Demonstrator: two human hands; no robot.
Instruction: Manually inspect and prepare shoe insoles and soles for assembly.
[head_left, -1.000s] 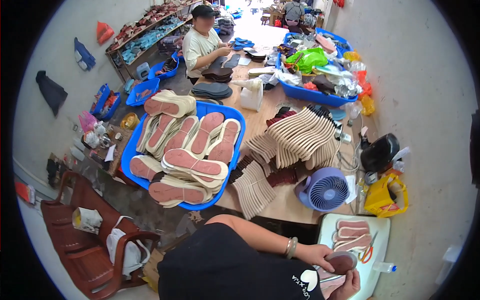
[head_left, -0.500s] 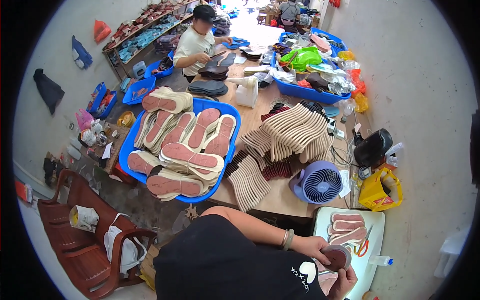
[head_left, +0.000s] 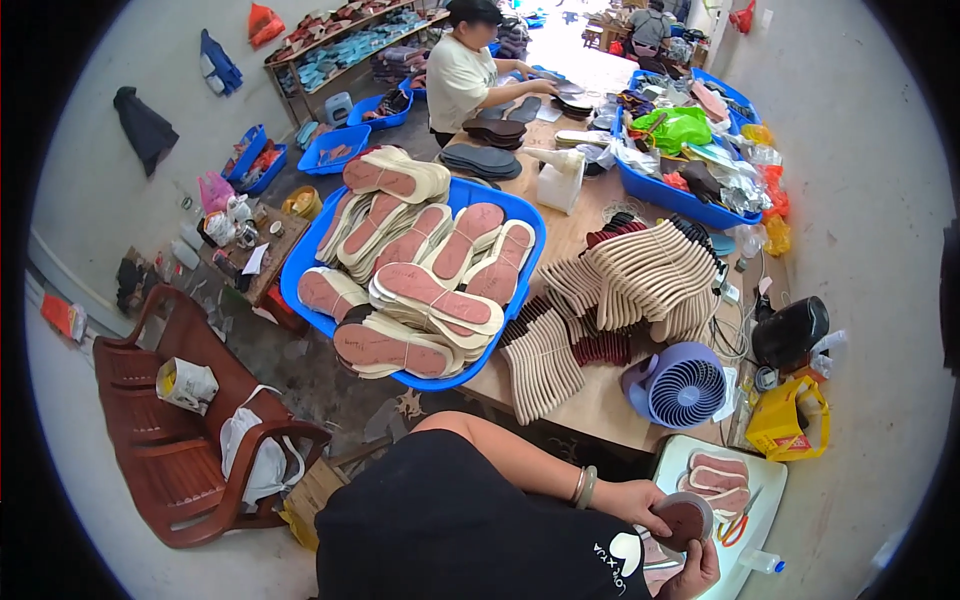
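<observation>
At the lower right, my left hand (head_left: 632, 497), with bracelets at the wrist, grips a round brown piece with a pale rim (head_left: 685, 519), which looks like the heel end of an insole. My right hand (head_left: 700, 577) comes up from below and touches the same piece on its underside; my black shirt hides part of this hand. Just beyond them stands a white tray (head_left: 690, 450) holding a few pink-brown insoles (head_left: 716, 474) and orange-handled scissors (head_left: 738, 514).
A lilac desk fan (head_left: 680, 386) and fanned stacks of beige insoles (head_left: 640, 270) sit on the wooden table (head_left: 585, 405). A blue tub (head_left: 510, 210) piled with soles is at centre. A wooden bench (head_left: 170, 440) stands left. Another person (head_left: 460, 75) works at the far end.
Both hands stay on the brown piece at the lower right, its round face now turned more toward me. My view has shifted slightly, and the person at the far end has leaned over the table.
</observation>
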